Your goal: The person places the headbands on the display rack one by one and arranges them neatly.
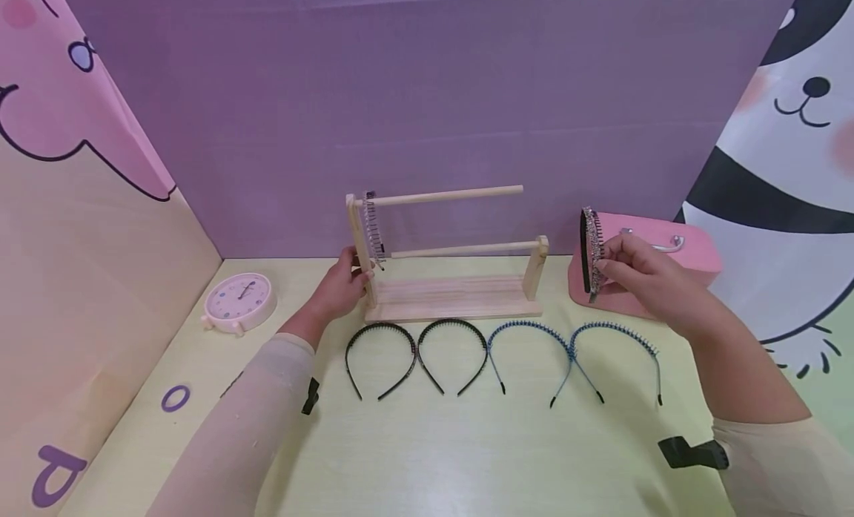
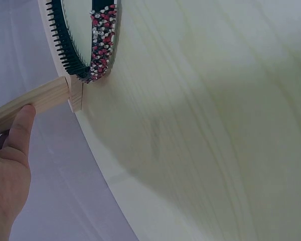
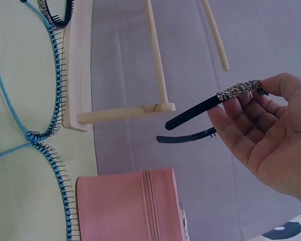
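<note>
My left hand (image 1: 340, 285) grips the left post (image 1: 360, 242) of a wooden two-rod rack (image 1: 454, 296); the left wrist view shows a finger along the post (image 2: 50, 93). A headband (image 1: 373, 228) with comb teeth hangs from the upper rod at its left end. On the right, in front of a pink box, my right hand (image 1: 640, 276) pinches a black headband (image 1: 591, 254) covered with sparkling beads. Its bare black ends point away from the fingers in the right wrist view, where the beaded part (image 3: 238, 90) sits against the fingertips.
Before the rack lie two black headbands (image 1: 380, 326) and two blue headbands (image 1: 530, 324) in a row. A pink box (image 1: 680, 242) with a metal handle stands right. A pink clock (image 1: 240, 302) and a purple ring (image 1: 176, 399) lie left. A purple backdrop (image 1: 440, 94) closes the back.
</note>
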Motion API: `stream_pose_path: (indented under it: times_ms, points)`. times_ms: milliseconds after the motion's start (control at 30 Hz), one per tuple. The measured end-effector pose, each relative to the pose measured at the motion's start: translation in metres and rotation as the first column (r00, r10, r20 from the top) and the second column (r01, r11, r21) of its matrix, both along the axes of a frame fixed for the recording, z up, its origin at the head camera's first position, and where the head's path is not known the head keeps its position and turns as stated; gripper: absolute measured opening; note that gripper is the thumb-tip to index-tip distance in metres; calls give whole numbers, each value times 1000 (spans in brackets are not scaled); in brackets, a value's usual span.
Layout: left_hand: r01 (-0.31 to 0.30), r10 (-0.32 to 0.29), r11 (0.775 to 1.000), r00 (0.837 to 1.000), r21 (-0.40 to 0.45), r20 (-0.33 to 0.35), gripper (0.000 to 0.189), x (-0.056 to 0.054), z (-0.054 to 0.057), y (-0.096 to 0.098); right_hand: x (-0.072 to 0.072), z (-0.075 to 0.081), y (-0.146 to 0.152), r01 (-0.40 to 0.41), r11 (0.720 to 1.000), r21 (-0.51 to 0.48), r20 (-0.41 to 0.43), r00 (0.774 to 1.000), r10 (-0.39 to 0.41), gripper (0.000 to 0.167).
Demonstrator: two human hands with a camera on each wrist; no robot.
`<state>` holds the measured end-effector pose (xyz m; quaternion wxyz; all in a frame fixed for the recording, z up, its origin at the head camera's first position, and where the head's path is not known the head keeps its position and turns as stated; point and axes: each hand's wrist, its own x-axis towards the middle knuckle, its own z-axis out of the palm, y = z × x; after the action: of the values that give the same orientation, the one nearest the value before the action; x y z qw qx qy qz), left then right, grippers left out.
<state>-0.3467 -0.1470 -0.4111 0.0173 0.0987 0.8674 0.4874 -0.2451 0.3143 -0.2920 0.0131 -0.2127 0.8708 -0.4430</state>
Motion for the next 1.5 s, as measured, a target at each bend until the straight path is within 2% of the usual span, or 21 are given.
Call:
stream_pose_path:
  times_ms: [133, 300, 433, 600, 767, 933, 1133, 1367, 1500]
  points:
    - [1, -1, 1000, 1000, 2, 1, 50, 1, 1, -1, -8, 3, -9, -21, 999, -41, -56, 998, 19, 20]
    - [8, -8, 1000, 1000, 9, -5, 49, 3, 2, 0, -17, 7, -25, -33, 994, -105, -80, 997, 25, 22]
    - [2, -2, 1000, 1000, 1, -5, 50, 2, 2, 0, -26, 8, -37, -44, 996, -81, -90, 995, 37, 23]
    - [-1, 1, 1000, 1000, -2, -2, 50, 1, 2, 1, -38, 7, -50, -4, 999, -40, -85, 996, 1, 24]
    - [-4, 4, 1000, 1000, -9, -2, 51, 2, 2, 0, -48, 5, -65, 39, 996, -76, -49, 998, -43, 22]
    - [-11, 11, 1000, 1000, -19, -3, 51, 2, 2, 1, -58, 1, -80, 50, 992, -112, -45, 997, -55, 21]
    - [-4, 4, 1000, 1000, -26, -6, 52, 3, 2, 0, -65, -4, -98, 28, 989, -146, -22, 999, -32, 21]
    - [-6, 6, 1000, 1000, -28, -10, 51, 1, 2, -1, -72, -13, -125, -74, 974, -213, -48, 997, 66, 19]
    - [-11, 11, 1000, 1000, -29, -15, 50, 1, 1, 0, -74, -19, -141, -99, 968, -229, -41, 995, 92, 18]
